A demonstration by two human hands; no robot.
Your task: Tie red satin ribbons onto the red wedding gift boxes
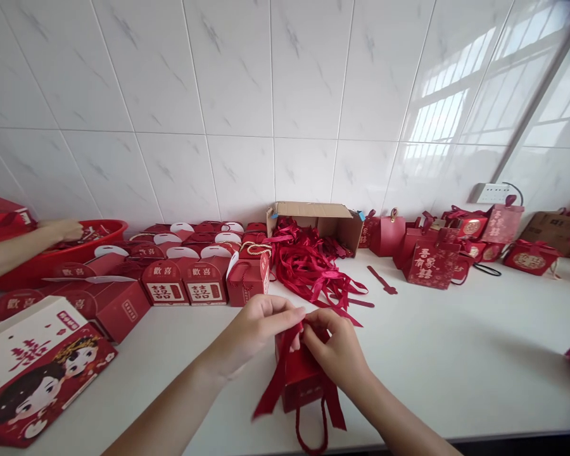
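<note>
Pinching a red ribbon [272,389] over a small red box [301,377], two hands meet at six o'clock on a white table [437,367]. The left hand [266,326] has thumb and fingers closed on the ribbon; the right hand [333,342], fingers curled, grips it too — tails hang down both sides. Beyond, at twelve, loose ribbons [308,269] spill from a cardboard carton [308,209]. Rows of printed boxes [200,278] stand at ten, gift bags [432,265] at two. Farther left, another person's hand [64,231] is at a red basin [116,235].
</note>
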